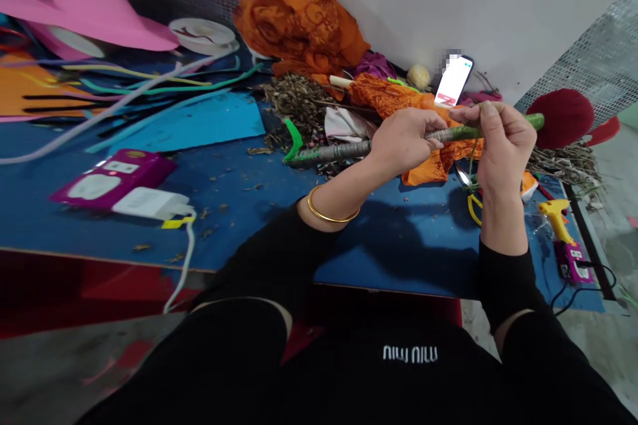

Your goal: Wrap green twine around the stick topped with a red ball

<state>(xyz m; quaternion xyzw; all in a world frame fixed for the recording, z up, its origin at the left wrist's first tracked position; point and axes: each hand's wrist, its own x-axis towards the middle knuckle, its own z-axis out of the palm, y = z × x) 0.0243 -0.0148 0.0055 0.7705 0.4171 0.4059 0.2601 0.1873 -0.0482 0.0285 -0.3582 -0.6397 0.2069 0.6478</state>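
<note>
A long stick (343, 151), wound with grey cord-like turns along its left part and green towards its right end, is held slantwise above the table. My left hand (406, 136) is closed around its middle. Near the green end, my right hand (506, 143) is closed in a pinch on a thin green strand (472, 158) that hangs by the stick. A bright green curved piece (294, 139) sticks up at the stick's left end. Just past the right end lies a dark red ball-shaped thing (561, 118); whether they touch, I cannot tell.
Orange cloth (309, 20), dried plant bits (294, 103) and a lit phone (453, 80) are at the back. Left are a purple power strip (117, 176) with a white plug and colored strips. A yellow glue gun (557, 218) lies by the right table edge.
</note>
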